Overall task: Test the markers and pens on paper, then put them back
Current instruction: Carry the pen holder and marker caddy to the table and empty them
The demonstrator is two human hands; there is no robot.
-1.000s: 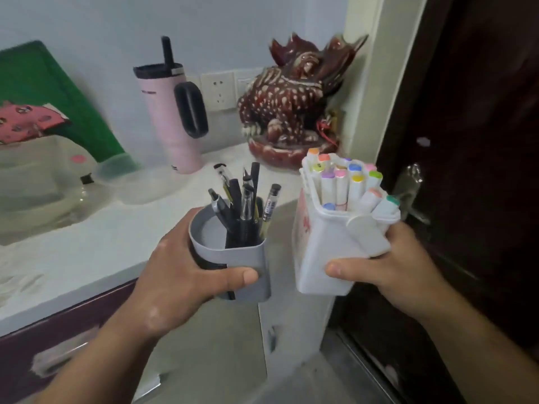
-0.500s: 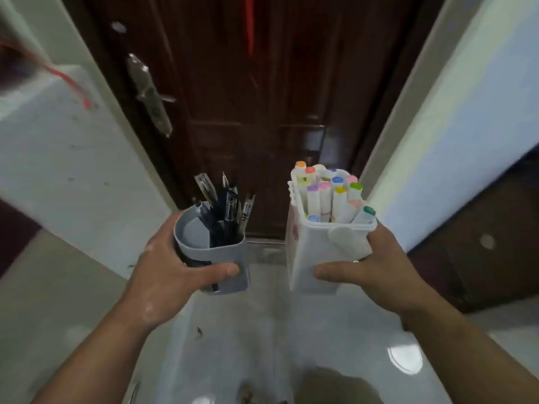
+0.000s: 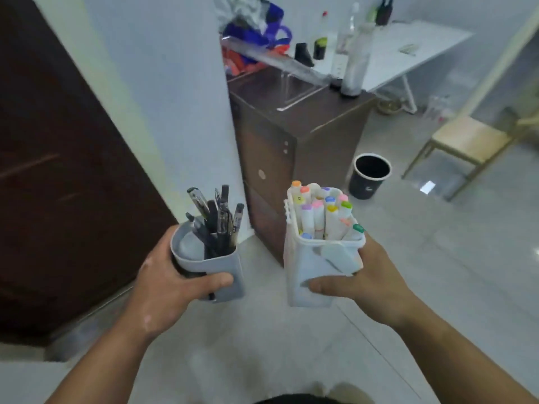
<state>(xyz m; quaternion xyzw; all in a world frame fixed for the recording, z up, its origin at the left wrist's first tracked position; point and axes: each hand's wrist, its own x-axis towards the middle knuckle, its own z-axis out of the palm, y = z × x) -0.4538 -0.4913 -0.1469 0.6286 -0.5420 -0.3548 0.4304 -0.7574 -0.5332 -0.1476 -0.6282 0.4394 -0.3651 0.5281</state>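
In midair, fingers (image 3: 215, 279) grip pen cup (image 3: 229, 265), marker box (image 3: 300, 266).

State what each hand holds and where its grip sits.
Left hand: grey pen cup, grip round its lower body. Right hand: white marker box, grip round its lower side.

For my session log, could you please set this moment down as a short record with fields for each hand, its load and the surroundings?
left hand: grips grey pen holder, upright
holder contents: dark pens, bunched at its right side
right hand: grips white marker box, upright
box contents: markers, coloured caps up
task stage: both containers carried, nothing taken out
surroundings: dark door left, brown cabinet ahead, black bin, wooden chair, white table beyond
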